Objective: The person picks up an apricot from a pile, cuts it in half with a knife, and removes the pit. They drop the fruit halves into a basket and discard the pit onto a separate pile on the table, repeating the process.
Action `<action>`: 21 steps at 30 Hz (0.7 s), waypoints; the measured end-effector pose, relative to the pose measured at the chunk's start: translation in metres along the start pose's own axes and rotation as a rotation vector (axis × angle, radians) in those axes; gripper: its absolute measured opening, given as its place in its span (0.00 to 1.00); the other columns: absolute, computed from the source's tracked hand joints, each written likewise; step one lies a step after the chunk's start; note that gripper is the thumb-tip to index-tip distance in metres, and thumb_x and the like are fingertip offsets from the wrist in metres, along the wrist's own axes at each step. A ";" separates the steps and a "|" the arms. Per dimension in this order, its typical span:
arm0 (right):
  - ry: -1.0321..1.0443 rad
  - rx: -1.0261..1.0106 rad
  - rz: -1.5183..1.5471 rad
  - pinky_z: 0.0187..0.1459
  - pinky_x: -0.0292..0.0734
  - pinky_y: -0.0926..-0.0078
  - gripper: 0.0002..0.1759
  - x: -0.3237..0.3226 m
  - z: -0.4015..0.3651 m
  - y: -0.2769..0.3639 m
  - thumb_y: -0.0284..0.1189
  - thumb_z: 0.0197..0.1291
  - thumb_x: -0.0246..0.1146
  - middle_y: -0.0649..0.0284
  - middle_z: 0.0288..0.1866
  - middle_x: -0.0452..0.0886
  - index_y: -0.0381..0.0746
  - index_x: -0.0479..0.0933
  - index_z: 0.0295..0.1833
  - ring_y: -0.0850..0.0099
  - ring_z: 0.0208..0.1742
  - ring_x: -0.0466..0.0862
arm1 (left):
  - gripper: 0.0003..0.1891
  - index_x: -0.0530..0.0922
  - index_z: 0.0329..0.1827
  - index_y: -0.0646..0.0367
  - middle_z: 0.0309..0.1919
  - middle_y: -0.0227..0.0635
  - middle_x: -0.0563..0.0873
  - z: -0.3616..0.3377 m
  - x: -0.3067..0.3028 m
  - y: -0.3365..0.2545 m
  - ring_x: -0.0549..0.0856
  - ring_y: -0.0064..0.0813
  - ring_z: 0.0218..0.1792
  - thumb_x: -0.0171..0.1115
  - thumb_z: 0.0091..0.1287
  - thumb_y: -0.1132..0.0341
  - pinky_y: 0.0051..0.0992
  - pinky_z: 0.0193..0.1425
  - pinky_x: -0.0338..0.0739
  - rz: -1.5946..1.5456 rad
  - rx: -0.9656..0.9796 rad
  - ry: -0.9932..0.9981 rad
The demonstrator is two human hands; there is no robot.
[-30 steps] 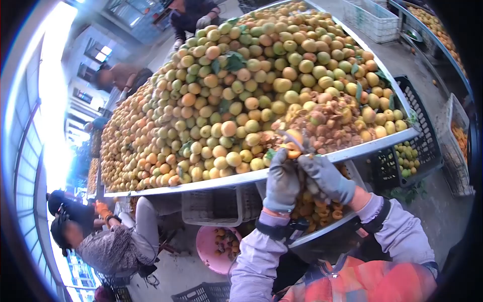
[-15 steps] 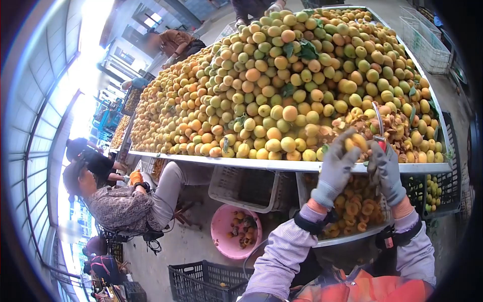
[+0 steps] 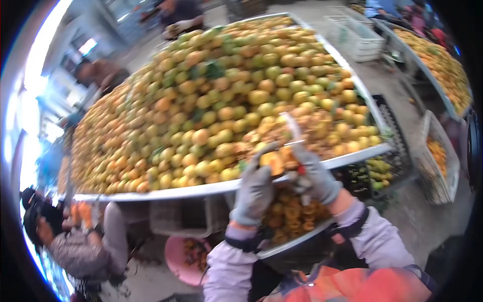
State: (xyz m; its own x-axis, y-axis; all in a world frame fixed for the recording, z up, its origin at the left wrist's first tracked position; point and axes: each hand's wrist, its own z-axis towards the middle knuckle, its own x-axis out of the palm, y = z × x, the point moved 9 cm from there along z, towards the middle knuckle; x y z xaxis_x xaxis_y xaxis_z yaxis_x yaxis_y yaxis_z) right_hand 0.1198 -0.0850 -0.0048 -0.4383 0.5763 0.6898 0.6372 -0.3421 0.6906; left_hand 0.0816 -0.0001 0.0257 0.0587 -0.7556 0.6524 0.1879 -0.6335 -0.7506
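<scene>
My left hand (image 3: 253, 191), in a grey glove, is closed around an apricot (image 3: 273, 162) with orange cut flesh showing. Beside it, my gloved right hand (image 3: 320, 177) grips a curved knife (image 3: 292, 126) by its red handle, blade pointing up and away. Both hands are close together over the near edge of a white-rimmed table (image 3: 171, 193). Heaped apricots (image 3: 201, 136) cover the table, with brownish peelings or scraps (image 3: 322, 132) just beyond the knife. Below my hands, a container holds cut apricot pieces (image 3: 297, 214). Motion blur hides the fingertips.
A pink basin (image 3: 173, 259) with scraps stands on the floor at left, near a seated person (image 3: 83, 246). Under the table is a grey crate (image 3: 176, 221). At right are a dark crate (image 3: 397, 146), a white crate (image 3: 435, 176) and another fruit-filled table (image 3: 432, 65).
The view has swung right, bringing another fruit table and a white crate into sight. The apricot in my left hand now shows cut orange flesh. The knife remains in my right hand.
</scene>
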 end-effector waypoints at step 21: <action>-0.116 -0.112 -0.208 0.13 0.66 0.81 0.23 -0.011 -0.005 0.021 0.51 0.62 0.58 0.70 0.15 0.71 0.41 0.72 0.37 0.81 0.10 0.67 | 0.29 0.60 0.68 0.63 0.57 0.43 0.76 0.000 -0.023 0.010 0.77 0.37 0.56 0.55 0.66 0.64 0.38 0.62 0.71 -0.203 -0.104 -0.122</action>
State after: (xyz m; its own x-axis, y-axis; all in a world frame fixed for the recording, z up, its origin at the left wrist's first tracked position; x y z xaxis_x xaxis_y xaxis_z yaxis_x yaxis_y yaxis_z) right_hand 0.1352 -0.1021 0.0032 -0.4731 0.7218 0.5051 0.4634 -0.2837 0.8395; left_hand 0.0825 0.0112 0.0037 0.1487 -0.5897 0.7938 0.1058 -0.7886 -0.6057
